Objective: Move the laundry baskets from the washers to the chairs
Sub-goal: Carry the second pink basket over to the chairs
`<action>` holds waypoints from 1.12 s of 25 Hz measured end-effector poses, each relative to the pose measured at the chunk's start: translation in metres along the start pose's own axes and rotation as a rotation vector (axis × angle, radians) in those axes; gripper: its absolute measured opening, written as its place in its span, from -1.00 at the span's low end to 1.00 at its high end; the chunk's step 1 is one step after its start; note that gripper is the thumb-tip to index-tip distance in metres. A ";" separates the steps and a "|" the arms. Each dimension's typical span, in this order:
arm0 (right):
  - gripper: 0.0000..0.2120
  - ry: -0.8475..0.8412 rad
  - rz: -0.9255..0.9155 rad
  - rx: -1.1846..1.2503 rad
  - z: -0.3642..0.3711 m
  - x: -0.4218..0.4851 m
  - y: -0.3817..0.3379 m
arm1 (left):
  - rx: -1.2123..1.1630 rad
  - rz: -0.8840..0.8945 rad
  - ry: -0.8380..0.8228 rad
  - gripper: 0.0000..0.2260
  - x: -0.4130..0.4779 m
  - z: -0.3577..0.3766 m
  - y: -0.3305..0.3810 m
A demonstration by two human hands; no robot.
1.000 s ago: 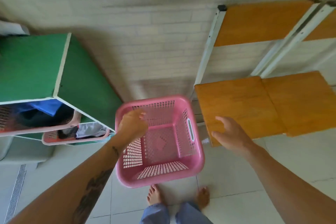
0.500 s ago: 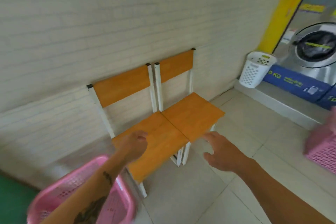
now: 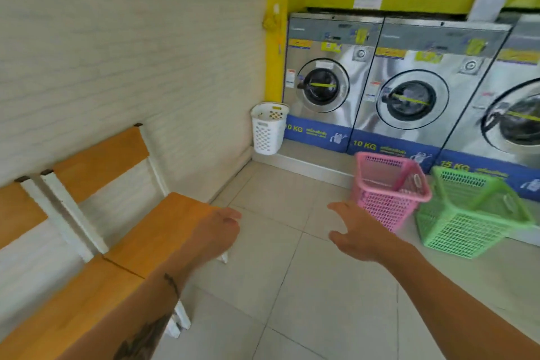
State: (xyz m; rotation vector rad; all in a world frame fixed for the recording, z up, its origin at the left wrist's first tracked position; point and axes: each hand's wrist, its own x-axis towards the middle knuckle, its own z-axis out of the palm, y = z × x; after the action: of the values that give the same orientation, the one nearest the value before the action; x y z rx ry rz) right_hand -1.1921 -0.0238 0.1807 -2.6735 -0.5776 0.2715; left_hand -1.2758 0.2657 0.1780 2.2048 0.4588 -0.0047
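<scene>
A pink laundry basket [image 3: 388, 193] stands on the floor in front of the middle washer [image 3: 409, 88]. A green basket [image 3: 470, 213] sits just right of it, tilted. A white basket [image 3: 268, 128] stands in the corner by the left washer [image 3: 324, 79]. Two wooden chairs [image 3: 163, 228] with white frames line the left wall, their seats bare. My left hand [image 3: 216, 231] hovers over the nearer chair's front corner, loosely curled and holding nothing. My right hand [image 3: 356, 231] is spread open above the tiles, a short way left of the pink basket.
A third washer [image 3: 514, 108] is cut off at the right edge. A raised step [image 3: 304, 164] runs along the washers' base. A white brick wall [image 3: 131, 52] backs the chairs. Pale floor tiles [image 3: 292, 301] lie between chairs and baskets.
The view has swung right from the chairs to the washers. The pink basket that my left hand held by the green shelf is out of view; both hands are free and reach forward.
</scene>
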 end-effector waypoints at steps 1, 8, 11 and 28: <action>-0.35 0.026 0.038 0.008 -0.010 0.004 0.022 | -0.012 0.016 -0.025 -0.77 0.021 0.017 0.018; -0.39 0.110 0.214 0.010 -0.066 0.082 0.140 | -0.016 0.171 -0.146 -0.78 0.168 0.115 0.122; -0.41 0.121 0.270 0.014 -0.098 0.130 0.182 | 0.024 0.208 -0.231 -0.72 0.237 0.146 0.161; -0.56 0.144 0.529 0.066 -0.214 0.321 0.489 | 0.269 0.422 -0.406 -0.75 0.497 0.406 0.380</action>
State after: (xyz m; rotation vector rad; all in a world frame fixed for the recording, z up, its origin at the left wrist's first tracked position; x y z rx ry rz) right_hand -0.6738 -0.3670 0.1393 -2.7053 0.1894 0.2319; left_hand -0.6255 -0.0963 0.1307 2.4426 -0.2482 -0.2959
